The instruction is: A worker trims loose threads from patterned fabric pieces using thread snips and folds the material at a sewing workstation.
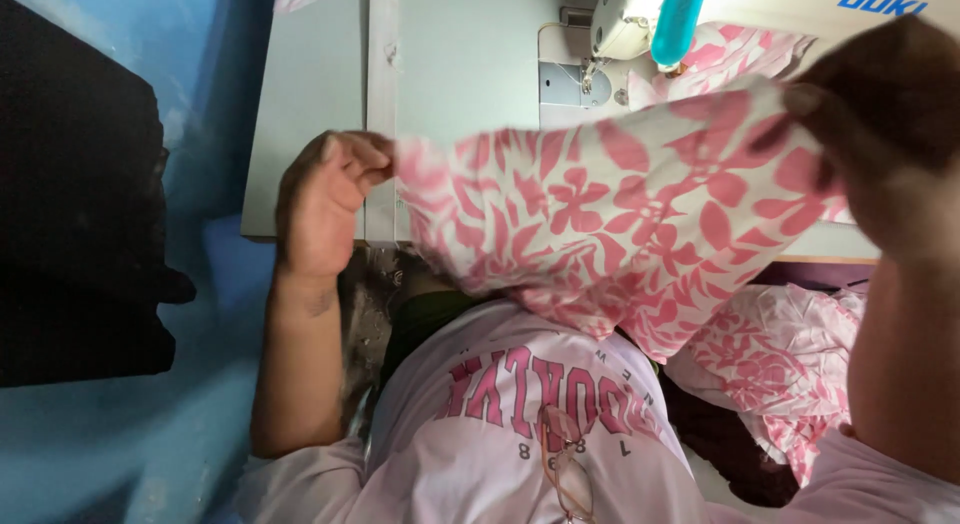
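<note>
A piece of pink fabric with a white floral print is stretched in the air between my two hands, above my lap. My left hand pinches its left edge near the front of the sewing table. My right hand, close to the camera and blurred, grips the fabric's upper right corner. The cloth sags in the middle and hides part of the table's front edge.
A white sewing machine with a turquoise part stands at the back right, its needle plate beside more pink fabric. A pile of the same fabric lies at my right. Glasses hang on my shirt. A dark object stands at left.
</note>
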